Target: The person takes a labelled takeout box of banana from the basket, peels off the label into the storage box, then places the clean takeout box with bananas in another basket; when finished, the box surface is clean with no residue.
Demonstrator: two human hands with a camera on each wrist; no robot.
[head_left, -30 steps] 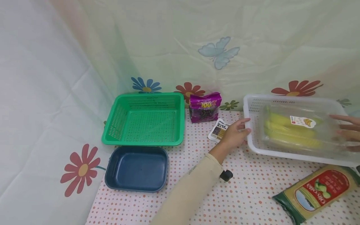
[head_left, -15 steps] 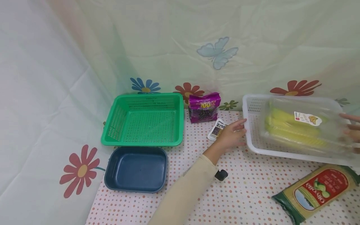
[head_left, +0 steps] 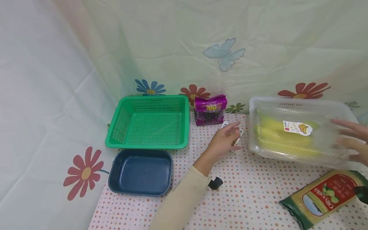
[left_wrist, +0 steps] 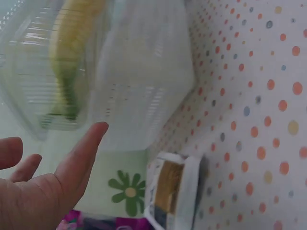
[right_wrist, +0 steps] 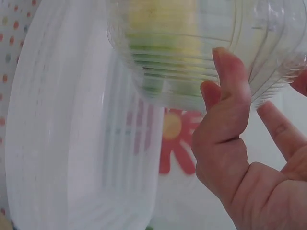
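Observation:
A clear plastic box of bananas (head_left: 276, 134), with a banana label on its lid, is over the white basket (head_left: 299, 101). The right hand (head_left: 352, 139) holds the box by its right end; in the right wrist view its fingertips (right_wrist: 225, 62) press against the ribbed plastic. To the left of the basket, the left hand (head_left: 222, 142) has its fingers spread and holds nothing. In the left wrist view, that hand (left_wrist: 53, 182) is apart from the box. A small white packet (left_wrist: 175, 191) lies on the table, partly covered by the left hand in the head view.
At the back left stands a green basket (head_left: 153, 129), with a dark blue tray (head_left: 143, 175) in front of it. A purple candy bag (head_left: 210, 110) stands near the back curtain. A gold and green Olivoila pack (head_left: 326, 198) lies in front of the white basket.
The left hand has left the white basket's rim and moved left over the white packet. The banana box shifted right, then moved left, covering the basket's left part.

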